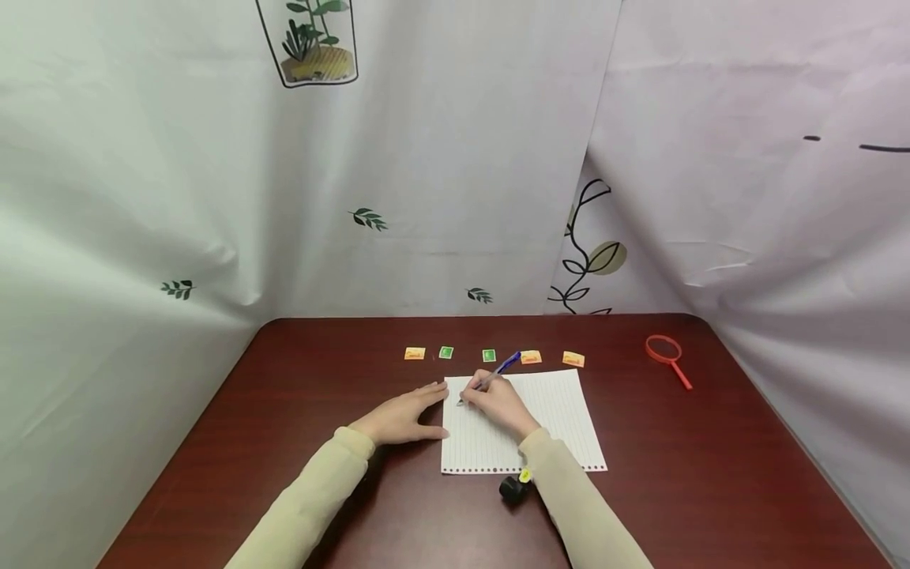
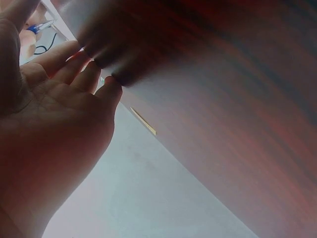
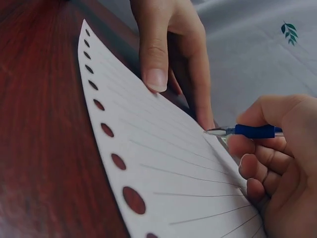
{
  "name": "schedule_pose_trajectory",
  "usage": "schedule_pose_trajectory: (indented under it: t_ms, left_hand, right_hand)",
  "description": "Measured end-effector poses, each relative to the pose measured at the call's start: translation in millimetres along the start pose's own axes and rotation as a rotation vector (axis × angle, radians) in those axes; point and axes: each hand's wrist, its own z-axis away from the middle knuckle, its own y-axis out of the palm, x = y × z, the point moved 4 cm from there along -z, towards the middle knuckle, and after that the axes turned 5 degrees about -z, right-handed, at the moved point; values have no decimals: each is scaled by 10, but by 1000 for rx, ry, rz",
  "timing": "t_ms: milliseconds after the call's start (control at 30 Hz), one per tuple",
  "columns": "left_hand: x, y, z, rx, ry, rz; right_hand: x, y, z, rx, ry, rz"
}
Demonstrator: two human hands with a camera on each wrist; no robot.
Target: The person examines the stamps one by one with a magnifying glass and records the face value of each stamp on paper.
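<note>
Fingers of the right hand (image 1: 503,405) pinch a slim blue-and-clear plastic pen (image 1: 508,363), tip at the upper left of a white, ruled, hole-punched paper sheet (image 1: 550,407) on the red-brown table (image 1: 711,474); the left hand (image 1: 404,416), fingers extended, thumb spread apart, touches the sheet's left edge.

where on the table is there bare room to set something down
The table is bare between its left edge and the left hand, and right of the paper, nearer than the magnifying glass. It is crowded just beyond the paper, where five small cards form a row, and on the paper, where the right hand grips a pen.
</note>
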Motion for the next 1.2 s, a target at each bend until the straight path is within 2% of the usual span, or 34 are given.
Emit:
schedule_pose_trajectory:
  t_ms: [467, 733, 967, 1200]
  left_hand:
    - [11, 5, 38, -1, 2, 7]
    - [-5, -10, 15, -2, 8, 1]
    - [-12, -3, 10, 0, 9, 7]
    - [-22, -7, 7, 7, 5, 3]
  right_hand:
    - [-1, 13, 3, -50, -19, 17]
    - [-5, -25, 5, -81, -20, 35]
    - [-11, -13, 14, -76, 1, 26]
    - [-46, -51, 1, -108, 5, 22]
